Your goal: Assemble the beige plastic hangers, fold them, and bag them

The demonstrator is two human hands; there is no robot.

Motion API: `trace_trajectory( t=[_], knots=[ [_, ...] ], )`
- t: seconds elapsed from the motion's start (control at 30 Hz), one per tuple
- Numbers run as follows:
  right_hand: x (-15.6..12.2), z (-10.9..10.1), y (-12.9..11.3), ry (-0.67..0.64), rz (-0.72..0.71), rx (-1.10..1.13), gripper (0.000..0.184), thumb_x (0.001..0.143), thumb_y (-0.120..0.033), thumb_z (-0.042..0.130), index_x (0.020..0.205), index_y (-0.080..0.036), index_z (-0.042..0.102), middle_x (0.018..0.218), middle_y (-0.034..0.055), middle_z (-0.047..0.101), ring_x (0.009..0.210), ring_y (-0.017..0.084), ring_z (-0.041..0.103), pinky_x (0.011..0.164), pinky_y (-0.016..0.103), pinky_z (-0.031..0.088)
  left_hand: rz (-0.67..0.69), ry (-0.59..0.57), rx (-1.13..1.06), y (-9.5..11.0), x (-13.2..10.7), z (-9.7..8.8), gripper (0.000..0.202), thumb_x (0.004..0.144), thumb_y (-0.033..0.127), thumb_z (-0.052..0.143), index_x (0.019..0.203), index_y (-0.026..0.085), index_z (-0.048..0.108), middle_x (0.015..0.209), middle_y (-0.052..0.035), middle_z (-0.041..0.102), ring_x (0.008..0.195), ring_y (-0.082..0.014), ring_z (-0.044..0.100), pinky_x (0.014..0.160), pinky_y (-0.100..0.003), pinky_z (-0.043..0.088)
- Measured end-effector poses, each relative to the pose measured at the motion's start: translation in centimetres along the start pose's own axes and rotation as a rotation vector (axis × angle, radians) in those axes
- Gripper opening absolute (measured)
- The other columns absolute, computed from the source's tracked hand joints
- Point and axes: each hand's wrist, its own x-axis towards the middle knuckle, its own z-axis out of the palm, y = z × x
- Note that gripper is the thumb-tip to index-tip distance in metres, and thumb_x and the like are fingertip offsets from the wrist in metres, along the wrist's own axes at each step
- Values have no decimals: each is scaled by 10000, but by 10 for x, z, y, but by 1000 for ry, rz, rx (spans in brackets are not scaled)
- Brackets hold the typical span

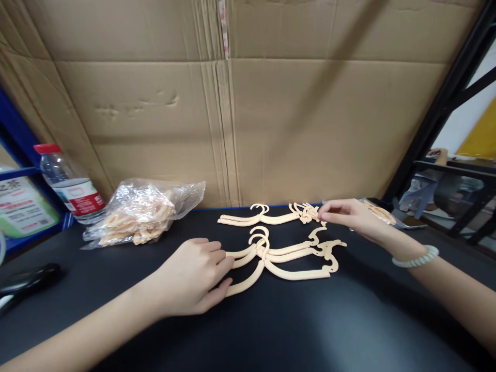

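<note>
Our left hand (197, 276) curls over the left ends of the cream, curved plastic hangers (299, 275) lying near on the smooth black tabletop (251, 330); we cannot tell whether it grips them. Well apart, farther right, our right hand (354, 219) bends its fingers by small cream hooked pieces (304, 212), its hold unclear.

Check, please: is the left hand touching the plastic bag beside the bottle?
Apart. The head view shows black tabletop between the left hand and the plastic bag, which lies farther back.
</note>
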Motion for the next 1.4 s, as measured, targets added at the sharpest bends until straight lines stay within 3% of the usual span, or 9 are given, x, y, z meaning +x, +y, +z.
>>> trace_trajectory(
  t=[0.13, 0.23, 0.3, 0.5, 0.7, 0.87, 1.03, 1.17, 1.4],
  knots=[
    [-3, 7, -6, -253, -157, -183, 295, 780, -487, 709, 873, -210, 667, 924, 42, 650, 864, 203, 596, 816, 353, 461, 59, 1, -114, 8, 2, 1, 162, 884, 332, 527, 812, 192, 564, 786, -32, 616, 676, -204, 565, 571, -337, 408],
    [-7, 15, -10, -481, -232, -309, 342, 710, -488, 775, 892, -211, 686, 985, 44, 605, 927, 209, 566, 840, 352, 455, 79, 8, -97, 10, 2, 6, 117, 903, 237, 480, 823, 191, 552, 815, -40, 607, 705, -208, 558, 585, -339, 416],
    [-11, 19, -11, -544, -231, -380, 344, 682, -495, 795, 845, -209, 694, 994, 46, 575, 936, 214, 544, 812, 341, 457, 85, 9, -89, 9, 2, 9, 111, 898, 195, 464, 829, 189, 551, 813, -42, 601, 707, -209, 553, 588, -343, 424],
    [-10, 24, -3, -415, -229, -545, 246, 754, -377, 755, 647, -192, 634, 867, 44, 559, 845, 204, 541, 762, 340, 443, 70, 5, -77, 2, 4, 14, 114, 890, 187, 463, 811, 188, 545, 786, -42, 591, 687, -211, 547, 579, -348, 441],
    [-5, 22, 3, -308, -248, -680, 318, 790, -358, 708, 597, -186, 522, 786, 44, 540, 793, 207, 531, 714, 340, 419, 27, 51, 8, -2, 5, 23, 193, 944, 201, 416, 805, 181, 548, 785, -49, 602, 692, -205, 562, 608, -341, 455],
    [-8, 23, -1, -239, -236, -677, 216, 779, -360, 700, 820, -193, 569, 916, 62, 574, 832, 224, 535, 728, 355, 438, -17, 106, 62, -4, 4, 27, 192, 938, 214, 434, 795, 176, 557, 789, -59, 607, 721, -221, 570, 624, -357, 453],
    [-9, 25, -2, -276, -258, -620, 407, 808, -425, 677, 1134, -198, 589, 1154, 119, 584, 1054, 296, 549, 909, 440, 444, -37, 136, -14, -6, 7, 27, 155, 929, 187, 429, 864, 167, 569, 919, -92, 641, 848, -246, 599, 739, -390, 474],
    [-7, 25, 0, -315, -248, -629, 355, 837, -414, 645, 1105, -183, 627, 1086, 117, 613, 1003, 278, 574, 892, 430, 455, -75, 176, -139, -8, 7, 32, 139, 933, 165, 426, 943, 187, 562, 1019, -94, 651, 950, -247, 615, 835, -388, 478],
    [-6, 24, 3, -319, -224, -628, 330, 838, -441, 633, 1044, -184, 647, 1040, 100, 609, 938, 254, 578, 833, 396, 463, -147, 207, -295, -13, 6, 41, 125, 947, 212, 428, 949, 200, 553, 976, -81, 653, 875, -221, 629, 765, -343, 507]
  ],
)
